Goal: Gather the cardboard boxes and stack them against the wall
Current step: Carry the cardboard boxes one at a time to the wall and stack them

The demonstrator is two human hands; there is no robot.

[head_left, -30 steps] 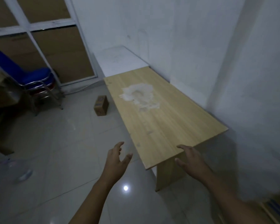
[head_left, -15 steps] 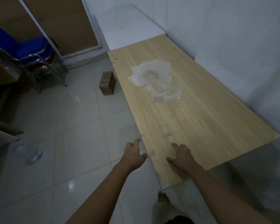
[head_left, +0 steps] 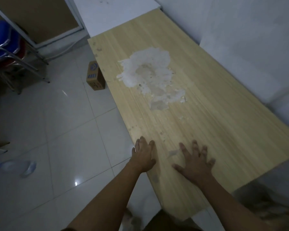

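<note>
Hands first, since they're closest. The right hand [head_left: 197, 164] lies palm down on the wooden table [head_left: 223, 114] near its close end, with its fingers straight and spread wide. The left hand [head_left: 143, 155] is palm down too, fingers straight and close together, right at the table's left edge. It's partly over the top and partly over the floor. Neither grips anything, and I can't tell how hard they press, it's pretty dim.

Further up the table top there's a big crusty white patch [head_left: 148, 72], with small flecks trailing toward the hands. The table's right long side runs along the white wall [head_left: 249, 47].

Down on the tiled floor [head_left: 65, 122], what looks like a clear plastic bottle [head_left: 18, 165] lies off to the left, well apart from the table. The cardboard box [head_left: 95, 76] stands on the floor just beside the table's left edge, about level with the white patch. It's brown with blue print and well apart from both hands.

Past that is a blue chair [head_left: 2, 37] with metal legs at far left, and brown panels [head_left: 40, 19] in a white frame behind it. A white surface [head_left: 115, 12] sits at the table's far end.
</note>
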